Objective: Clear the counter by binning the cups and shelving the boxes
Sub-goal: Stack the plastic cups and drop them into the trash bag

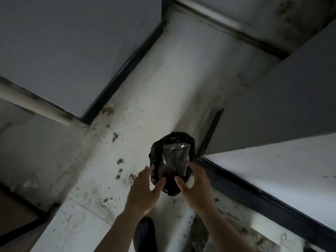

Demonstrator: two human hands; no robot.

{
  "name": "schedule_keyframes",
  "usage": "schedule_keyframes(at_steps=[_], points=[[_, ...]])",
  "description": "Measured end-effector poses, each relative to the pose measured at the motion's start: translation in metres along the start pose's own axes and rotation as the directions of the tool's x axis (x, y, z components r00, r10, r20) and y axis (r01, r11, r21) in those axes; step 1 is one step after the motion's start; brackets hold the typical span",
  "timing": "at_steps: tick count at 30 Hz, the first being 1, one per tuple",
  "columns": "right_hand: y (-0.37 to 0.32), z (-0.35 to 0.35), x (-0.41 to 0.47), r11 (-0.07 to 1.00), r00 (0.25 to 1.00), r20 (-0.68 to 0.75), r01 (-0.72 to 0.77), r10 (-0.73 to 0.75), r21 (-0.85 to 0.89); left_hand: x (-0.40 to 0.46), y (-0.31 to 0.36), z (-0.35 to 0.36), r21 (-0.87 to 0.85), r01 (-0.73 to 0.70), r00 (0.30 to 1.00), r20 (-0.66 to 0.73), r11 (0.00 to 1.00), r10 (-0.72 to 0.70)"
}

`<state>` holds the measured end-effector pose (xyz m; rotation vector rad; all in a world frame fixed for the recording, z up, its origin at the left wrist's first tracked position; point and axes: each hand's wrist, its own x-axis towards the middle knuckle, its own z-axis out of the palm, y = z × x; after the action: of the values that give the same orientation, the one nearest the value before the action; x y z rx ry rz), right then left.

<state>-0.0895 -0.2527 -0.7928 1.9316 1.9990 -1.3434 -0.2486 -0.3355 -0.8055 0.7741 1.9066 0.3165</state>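
Observation:
A small bin lined with a black bag (156, 151) stands on the dirty white floor, below me and slightly right of centre. Over its mouth is a clear plastic cup (175, 157), tilted, with a dark reddish remnant at its near end. My left hand (145, 188) touches the cup's near end from the left, fingers spread. On the opposite side my right hand (195, 182) rests on it, index finger along the cup's edge. Both hands appear to hold the cup between them. No boxes are in view.
Grey cabinet fronts (72, 42) with black plinths flank a narrow floor strip (163, 88) speckled with dirt. A pale counter edge (281, 170) runs at the right. A white pipe (32, 104) lies at the left. My dark shoe (145, 231) is just below the hands.

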Motion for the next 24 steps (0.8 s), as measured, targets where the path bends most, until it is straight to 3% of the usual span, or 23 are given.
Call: schedule_keyframes(at_steps=[7,16,24], points=[[-0.09,-0.111,-0.07,0.941,0.985,0.162,0.116,-0.067,-0.316,-0.087,0.116,-0.089,0.362,-0.17,0.982,-0.016,0.917,0.188],[-0.185,-0.256,-0.192,0.864,0.967,0.083,0.252,-0.24,-0.435,-0.239,0.259,-0.18,0.614,-0.268,0.924,-0.054,0.742,0.379],[-0.233,-0.329,-0.291,0.786,0.914,-0.001,0.348,-0.405,-0.511,-0.363,0.32,-0.215,0.706,-0.259,0.876,-0.116,0.659,0.468]])
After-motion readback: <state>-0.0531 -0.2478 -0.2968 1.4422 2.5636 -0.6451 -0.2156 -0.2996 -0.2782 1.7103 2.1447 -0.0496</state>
